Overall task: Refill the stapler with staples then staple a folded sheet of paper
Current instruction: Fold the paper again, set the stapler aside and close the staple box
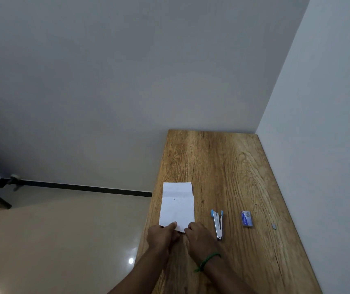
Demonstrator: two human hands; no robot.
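A folded white sheet of paper [177,205] lies flat on the wooden table [222,166] near its left edge. My left hand [162,235] and my right hand [198,235] both pinch the paper's near edge. To the right of the paper lies a silver stapler [218,224] with light blue ends, swung open into a narrow V. Further right sits a small blue and grey box of staples [247,218]. A short grey strip of staples [274,225] lies alone beyond the box.
The table stands in a corner, with a wall at its far end and another along its right side. Its left edge drops to a beige tiled floor [64,240]. A green string bracelet [208,261] circles my right wrist.
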